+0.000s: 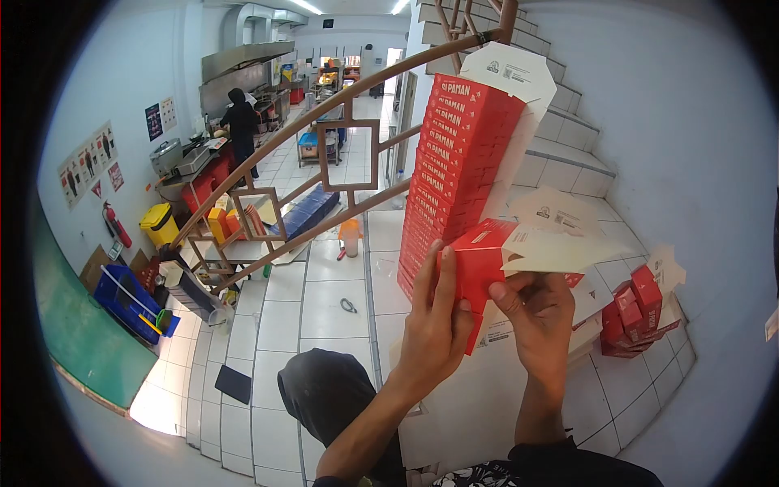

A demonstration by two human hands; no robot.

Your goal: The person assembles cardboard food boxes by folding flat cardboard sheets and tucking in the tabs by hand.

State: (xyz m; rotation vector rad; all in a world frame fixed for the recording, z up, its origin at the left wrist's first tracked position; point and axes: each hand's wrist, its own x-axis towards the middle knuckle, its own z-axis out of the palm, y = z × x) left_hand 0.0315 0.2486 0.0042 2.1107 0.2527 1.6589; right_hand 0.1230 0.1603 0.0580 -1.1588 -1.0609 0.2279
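Note:
Between my hands is a red cardboard food box point(479, 258), partly folded, with its pale lid flap standing out to the right. My left hand point(430, 321) presses its long fingers against the box's left side. My right hand point(537, 321) grips the lower right part, thumb in front and the other fingers curled behind, partly hidden by the card. Just beyond rises a tall stack of nested red boxes point(462, 154) lettered "SI PAMAN", their white flaps fanned along the right side. Flat white card with print lies below the held box.
More red boxes point(637, 312) lie on the tiled step at right. A brown metal railing point(350, 154) crosses ahead, with stairs point(560, 138) climbing behind the stack. A person in dark clothes point(239, 130) stands at the far kitchen counter. A black tablet-like object point(233, 385) rests on a lower step.

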